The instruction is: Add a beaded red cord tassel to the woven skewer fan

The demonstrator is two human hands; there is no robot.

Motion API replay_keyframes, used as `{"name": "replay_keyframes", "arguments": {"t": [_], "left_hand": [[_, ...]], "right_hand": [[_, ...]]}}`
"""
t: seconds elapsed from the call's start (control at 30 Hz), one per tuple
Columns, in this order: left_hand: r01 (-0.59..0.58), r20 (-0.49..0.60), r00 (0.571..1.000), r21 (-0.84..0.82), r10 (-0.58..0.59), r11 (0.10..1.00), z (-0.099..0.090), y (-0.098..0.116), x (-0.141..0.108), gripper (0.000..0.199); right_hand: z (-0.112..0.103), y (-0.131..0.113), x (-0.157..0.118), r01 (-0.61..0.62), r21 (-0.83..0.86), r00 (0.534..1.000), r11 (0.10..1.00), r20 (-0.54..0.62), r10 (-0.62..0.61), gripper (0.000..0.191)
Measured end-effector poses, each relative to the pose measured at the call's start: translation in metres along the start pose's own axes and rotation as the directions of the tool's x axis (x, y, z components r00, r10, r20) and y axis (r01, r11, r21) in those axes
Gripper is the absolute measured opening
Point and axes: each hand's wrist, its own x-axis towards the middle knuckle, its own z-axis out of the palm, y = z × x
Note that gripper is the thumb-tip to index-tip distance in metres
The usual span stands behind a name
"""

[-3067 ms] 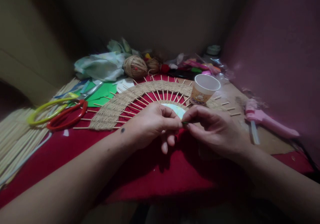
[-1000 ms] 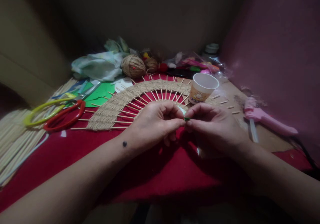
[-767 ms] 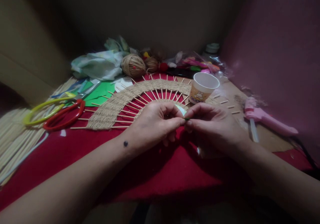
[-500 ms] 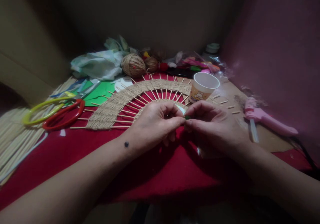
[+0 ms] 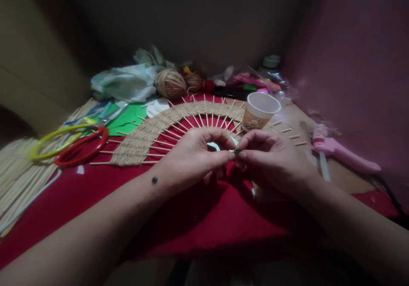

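My left hand point(image 5: 200, 154) and my right hand point(image 5: 273, 158) meet over the near edge of a woven twine fan with thin wooden sticks point(image 5: 134, 143). Between the fingertips of both hands is pinched a tiny dark green piece point(image 5: 237, 151); it is too small to make out its kind. A pale, whitish shape shows behind my left thumb and forefinger, partly hidden. Just beyond my right hand stands a paper cup point(image 5: 257, 118) with a rabbit print.
Scissors with yellow and red handles point(image 5: 81, 156) lie at left on green sheets point(image 5: 128, 118). Bundled sticks point(image 5: 19, 179) flank them. Twine balls point(image 5: 171, 83) and a plastic bag point(image 5: 124, 81) sit behind. A pink glue gun point(image 5: 345, 154) rests on cardboard at right.
My left hand has shifted slightly left and its finger loop has widened, showing more of the pale shape behind. The green piece stays pinched between both hands.
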Motion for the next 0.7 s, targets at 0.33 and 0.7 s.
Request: {"name": "replay_keyframes", "arguments": {"t": [0.33,0.7], "left_hand": [[-0.042,-0.049,0.998,0.1,0.048,0.994,0.0023,-0.0033,0.0019,0.004],[-0.08,-0.096,0.99,0.194,0.1,0.978,0.0029,-0.0051,0.0018,0.007]], "right_hand": [[-0.002,0.0028,0.0022,-0.054,0.024,0.998,0.998,0.025,0.053,0.011],[0.001,0.0018,0.0032,-0.047,0.04,0.999,0.998,0.003,0.047,0.013]]}}
